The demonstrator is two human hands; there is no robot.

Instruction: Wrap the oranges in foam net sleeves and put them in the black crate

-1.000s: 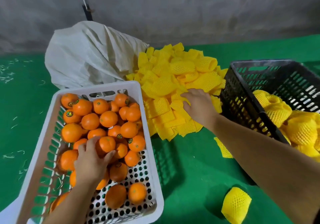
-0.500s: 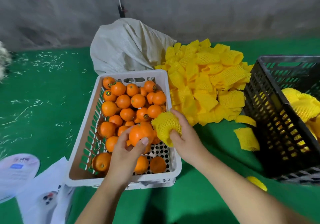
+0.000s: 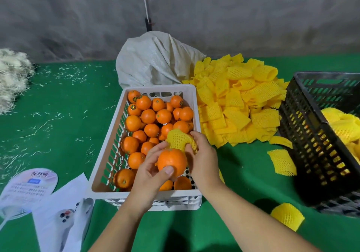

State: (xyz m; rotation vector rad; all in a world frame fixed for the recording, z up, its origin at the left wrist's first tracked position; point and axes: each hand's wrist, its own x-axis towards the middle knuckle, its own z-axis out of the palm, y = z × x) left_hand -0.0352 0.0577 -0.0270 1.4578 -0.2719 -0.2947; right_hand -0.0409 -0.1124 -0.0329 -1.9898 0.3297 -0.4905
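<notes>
Over white crate [image 3: 196, 103], left hand [image 3: 150, 175] grips orange [image 3: 172, 161], right hand [image 3: 202, 160] pinches foam sleeve [image 3: 178, 139], fruit stickers unreadable

A pale sack [image 3: 155, 61] slumped against the grey wall [image 3: 233, 14]; a round fan [image 3: 27, 189] and papers [image 3: 64, 209] lay on the green worktop [image 3: 58, 115].
</notes>
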